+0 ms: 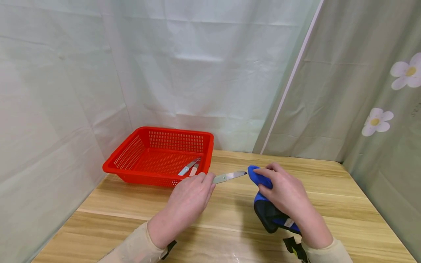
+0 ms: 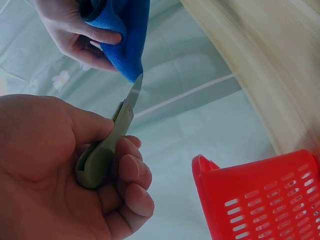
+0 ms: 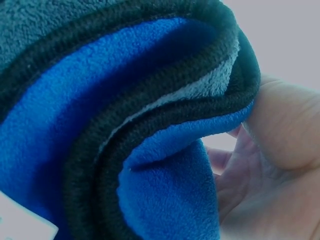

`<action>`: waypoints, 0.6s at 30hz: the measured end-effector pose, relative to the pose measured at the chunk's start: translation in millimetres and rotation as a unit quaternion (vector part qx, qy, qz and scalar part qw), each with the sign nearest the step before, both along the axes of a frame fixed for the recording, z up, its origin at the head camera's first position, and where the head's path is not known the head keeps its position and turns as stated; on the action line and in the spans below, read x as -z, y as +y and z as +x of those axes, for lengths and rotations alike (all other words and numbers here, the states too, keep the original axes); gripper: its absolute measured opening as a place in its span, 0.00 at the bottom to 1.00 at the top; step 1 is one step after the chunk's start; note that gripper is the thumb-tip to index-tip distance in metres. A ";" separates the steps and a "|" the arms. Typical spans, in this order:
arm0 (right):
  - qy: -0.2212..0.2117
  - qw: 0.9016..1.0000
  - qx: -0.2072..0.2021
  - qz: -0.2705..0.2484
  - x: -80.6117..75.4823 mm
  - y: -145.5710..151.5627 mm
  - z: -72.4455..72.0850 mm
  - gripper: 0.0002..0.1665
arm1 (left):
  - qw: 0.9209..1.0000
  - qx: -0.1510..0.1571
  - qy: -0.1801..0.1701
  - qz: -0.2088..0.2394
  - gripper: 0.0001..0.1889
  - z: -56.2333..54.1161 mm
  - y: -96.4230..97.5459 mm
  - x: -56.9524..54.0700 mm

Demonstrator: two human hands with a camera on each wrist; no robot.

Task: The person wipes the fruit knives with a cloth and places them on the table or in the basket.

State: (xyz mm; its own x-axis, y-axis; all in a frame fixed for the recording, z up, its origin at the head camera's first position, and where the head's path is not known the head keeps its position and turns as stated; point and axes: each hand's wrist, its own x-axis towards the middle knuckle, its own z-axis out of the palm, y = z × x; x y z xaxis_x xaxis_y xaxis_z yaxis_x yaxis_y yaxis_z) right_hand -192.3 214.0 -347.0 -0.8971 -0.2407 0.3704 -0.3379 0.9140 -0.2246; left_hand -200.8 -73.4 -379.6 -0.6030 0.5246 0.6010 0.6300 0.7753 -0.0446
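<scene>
Two bare hands, left hand (image 1: 190, 197) at 7 o'clock, right hand (image 1: 284, 191) at 5 o'clock. Both forearms in cream long sleeves w/ ribbed cuffs. Black straps at each wrist; yellow mark on the right strap.

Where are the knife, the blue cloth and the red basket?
knife (image 1: 229, 176), head view, on its blade.
blue cloth (image 2: 125, 35), left wrist view, on the fold.
red basket (image 1: 154, 178), head view, on its near wall.

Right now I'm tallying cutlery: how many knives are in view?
3: one knife gripped in the left hand, its tip at the blue cloth; apparently two in the red basket. None seems hidden.
</scene>
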 end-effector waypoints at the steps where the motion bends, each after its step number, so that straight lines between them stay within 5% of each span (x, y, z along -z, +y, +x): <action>1: 0.002 1.000 0.000 0.000 -0.1 0.2 0.1 0.26 | 1.000 -0.001 0.001 0.001 0.14 0.1 -0.1 0.2; 9: 0.012 1.000 -0.004 -0.004 -3.4 -1.1 3.3 0.26 | 1.000 -0.007 0.012 0.001 0.12 -0.1 0.0 1.6; 18: 0.029 0.999 -0.012 -0.010 -6.0 -3.6 7.7 0.25 | 1.000 -0.009 -0.016 -0.002 0.14 0.6 1.2 1.5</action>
